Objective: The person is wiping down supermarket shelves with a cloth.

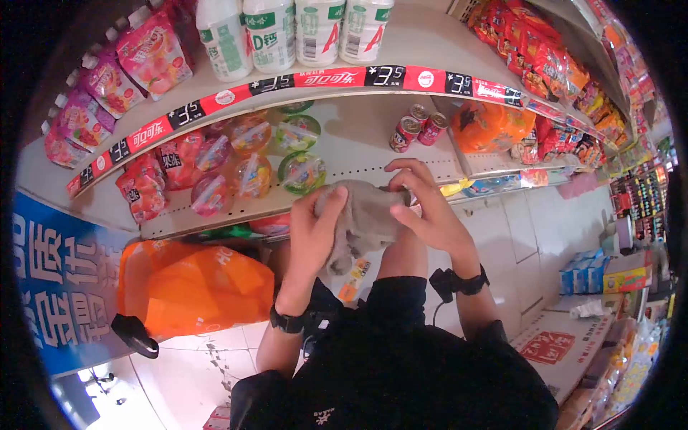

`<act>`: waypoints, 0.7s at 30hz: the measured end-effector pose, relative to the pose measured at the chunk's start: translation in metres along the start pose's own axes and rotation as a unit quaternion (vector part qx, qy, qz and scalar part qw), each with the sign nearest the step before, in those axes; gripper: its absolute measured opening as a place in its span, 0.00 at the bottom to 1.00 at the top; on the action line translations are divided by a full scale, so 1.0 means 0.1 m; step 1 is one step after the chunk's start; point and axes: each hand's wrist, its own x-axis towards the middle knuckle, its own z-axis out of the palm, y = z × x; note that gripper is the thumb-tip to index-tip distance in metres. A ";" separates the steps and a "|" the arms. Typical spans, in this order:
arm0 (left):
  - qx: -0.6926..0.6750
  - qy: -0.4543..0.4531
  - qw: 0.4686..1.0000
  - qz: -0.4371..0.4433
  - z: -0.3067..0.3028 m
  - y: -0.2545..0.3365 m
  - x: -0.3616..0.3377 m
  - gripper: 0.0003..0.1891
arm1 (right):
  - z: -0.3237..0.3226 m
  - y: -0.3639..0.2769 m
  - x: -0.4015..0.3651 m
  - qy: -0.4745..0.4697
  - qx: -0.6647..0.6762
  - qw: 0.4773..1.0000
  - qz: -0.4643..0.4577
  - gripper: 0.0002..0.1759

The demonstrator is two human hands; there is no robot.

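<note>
Both hands hold a grey cloth [362, 215] up in front of the middle shelf [358, 147], at chest height. The left hand [312, 233] grips the cloth's left side, thumb laid across the front and the other fingers curled behind it. The right hand [428, 208] clamps the upper right edge, fingers bent together and pinching the fabric against the thumb. The cloth hangs bunched between them, its lower end loose. Each wrist wears a black band. Behind the cloth, jelly cups [251, 161] lie on the shelf to the left and red cans [417, 127] stand to the right. White bottles [294, 32] stand on the shelf above. An orange bag [193, 287] sits low on the left, beside a blue banner [54, 279].
</note>
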 end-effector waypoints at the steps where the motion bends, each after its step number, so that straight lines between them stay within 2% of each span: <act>1: -0.028 -0.022 0.999 -0.003 -0.02 0.01 0.04 0.18 | 0.02 -0.04 0.00 0.001 0.002 1.000 -0.001 0.19; 3: -0.054 -0.041 0.998 -0.002 -0.06 0.06 0.07 0.20 | 0.02 -0.13 0.01 -0.045 0.121 0.989 0.066 0.28; 4: -0.171 -0.045 0.984 -0.031 -0.08 0.07 0.08 0.21 | 0.04 -0.12 -0.01 -0.046 0.122 0.990 0.063 0.28; 5: -0.283 -0.047 0.956 -0.059 -0.09 0.09 0.07 0.23 | 0.07 -0.09 -0.04 -0.047 0.141 0.983 0.109 0.32; 6: -0.283 -0.047 0.956 -0.059 -0.09 0.14 0.05 0.23 | 0.09 -0.07 -0.06 -0.049 0.156 0.974 0.159 0.35; 7: -0.343 -0.065 0.932 -0.100 -0.10 0.23 0.00 0.25 | 0.09 -0.06 -0.07 -0.049 0.157 0.974 0.158 0.35; 8: -0.400 -0.082 0.902 -0.141 -0.10 0.28 -0.03 0.27 | 0.09 -0.05 -0.08 -0.077 0.186 0.959 0.199 0.38; 9: -0.385 -0.088 0.908 -0.142 -0.13 0.20 0.02 0.28 | 0.08 -0.04 -0.09 -0.105 0.212 0.942 0.239 0.41; 10: -0.384 -0.087 0.909 -0.141 -0.12 0.07 0.04 0.28 | 0.18 0.02 -0.14 -0.106 0.214 0.942 0.237 0.41; 12: -0.421 -0.089 0.899 -0.080 -0.07 -0.12 0.05 0.21 | 0.47 0.12 -0.24 0.015 0.356 0.922 0.154 0.40; 13: -0.421 -0.090 0.899 -0.079 -0.03 -0.16 0.03 0.21 | 0.52 0.14 -0.26 0.015 0.356 0.922 0.153 0.40; 14: -0.290 -0.016 0.957 -0.016 0.03 -0.18 0.02 0.18 | 0.55 0.15 -0.26 -0.003 0.354 0.922 0.156 0.38; 15: -0.152 0.056 0.986 0.049 0.07 -0.19 0.03 0.16 | 0.55 0.17 -0.25 -0.019 0.350 0.923 0.158 0.36; 16: -0.153 0.053 0.985 0.051 0.06 -0.20 0.05 0.16 | 0.53 0.20 -0.26 -0.016 0.347 0.924 0.157 0.36; 17: 0.047 0.088 0.980 0.173 0.02 -0.22 0.06 0.17 | 0.51 0.24 -0.28 0.012 0.349 0.923 0.160 0.36; 18: 0.244 0.120 0.919 0.287 -0.01 -0.22 0.06 0.20 | 0.47 0.25 -0.27 0.041 0.351 0.922 0.161 0.36; 19: 0.242 0.119 0.918 0.291 -0.01 -0.22 0.05 0.20 | 0.42 0.25 -0.26 0.043 0.348 0.923 0.158 0.36; 21: 0.267 0.014 0.901 0.343 0.01 -0.20 -0.01 0.29 | 0.28 0.23 -0.22 0.045 0.254 0.957 0.130 0.36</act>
